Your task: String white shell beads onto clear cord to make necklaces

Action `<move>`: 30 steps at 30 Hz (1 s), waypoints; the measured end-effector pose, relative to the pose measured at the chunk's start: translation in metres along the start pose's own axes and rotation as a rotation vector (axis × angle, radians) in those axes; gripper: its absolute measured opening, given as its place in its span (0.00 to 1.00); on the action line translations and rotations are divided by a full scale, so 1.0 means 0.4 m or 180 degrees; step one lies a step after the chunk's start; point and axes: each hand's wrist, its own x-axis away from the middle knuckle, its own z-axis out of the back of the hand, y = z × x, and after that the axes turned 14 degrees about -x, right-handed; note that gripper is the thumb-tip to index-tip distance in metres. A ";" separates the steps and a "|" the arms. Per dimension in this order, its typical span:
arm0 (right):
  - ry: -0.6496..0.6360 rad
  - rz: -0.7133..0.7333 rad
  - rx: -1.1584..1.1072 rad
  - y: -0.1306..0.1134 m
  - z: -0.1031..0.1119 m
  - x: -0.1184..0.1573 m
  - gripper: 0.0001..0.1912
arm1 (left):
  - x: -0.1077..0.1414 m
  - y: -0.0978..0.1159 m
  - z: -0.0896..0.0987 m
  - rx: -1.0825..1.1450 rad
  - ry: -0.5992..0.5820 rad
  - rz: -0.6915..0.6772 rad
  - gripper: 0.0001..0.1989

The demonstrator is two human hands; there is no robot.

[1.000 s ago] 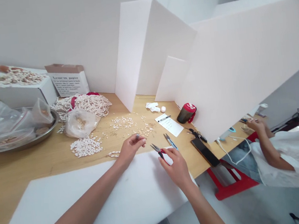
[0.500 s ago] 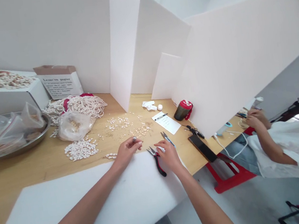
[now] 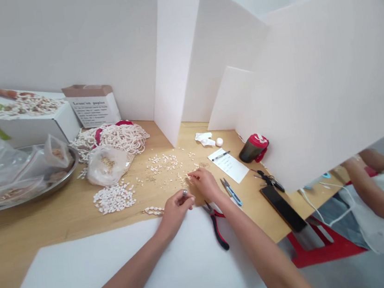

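Note:
My left hand [image 3: 178, 207], with a ring on one finger, is pinched just above the far edge of the white sheet [image 3: 98, 263]. Whatever lies between its fingertips is too small to make out. Beside it on the table lies a short strand of white beads [image 3: 153, 210]. My right hand [image 3: 204, 183] reaches past it, fingertips drawn together at the scattered small gold-coloured beads [image 3: 183, 178]; I cannot see if one is held. Under my right wrist are pliers with black and red handles [image 3: 220, 234]. Blue thread snips [image 3: 232, 192] lie to the right.
Heaped white beads [image 3: 114, 198], a plastic bag of beads [image 3: 105, 166] and bundled strands [image 3: 124, 138] sit left, near a metal bowl [image 3: 72, 170]. A notepaper [image 3: 233, 169], red-lidded container [image 3: 253, 148], keys [image 3: 269, 180] and phone [image 3: 284, 207] lie right. Beyond a white panel [image 3: 311, 92], another person's arm [image 3: 380, 191] shows.
My right hand has moved forward and left, from above the pliers to the small beads. My left hand stays pinched near the sheet's edge. The view has shifted left.

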 end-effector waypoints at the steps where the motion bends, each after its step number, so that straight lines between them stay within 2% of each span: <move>1: -0.0065 0.0051 -0.0008 -0.002 -0.014 -0.023 0.11 | 0.000 0.002 -0.001 0.0033 -0.0006 0.0026 0.05; 5: -0.0254 0.0237 -0.0008 -0.013 -0.063 -0.105 0.13 | -0.001 0.001 -0.007 0.0145 -0.0049 0.0128 0.05; 9: -0.0344 0.0332 0.0032 -0.021 -0.094 -0.150 0.13 | -0.007 -0.002 -0.009 0.0192 -0.0070 0.0248 0.05; 15: -0.0312 0.0253 0.0157 -0.021 -0.099 -0.176 0.14 | -0.009 0.002 -0.009 0.0181 -0.0070 0.0357 0.06; 22: -0.0434 0.0260 0.0223 -0.039 -0.108 -0.224 0.14 | -0.004 0.000 -0.010 0.0159 -0.0083 0.0254 0.06; 30: -0.0550 0.0413 0.0093 -0.059 -0.119 -0.222 0.13 | -0.009 -0.004 -0.012 0.0239 0.0066 0.0318 0.06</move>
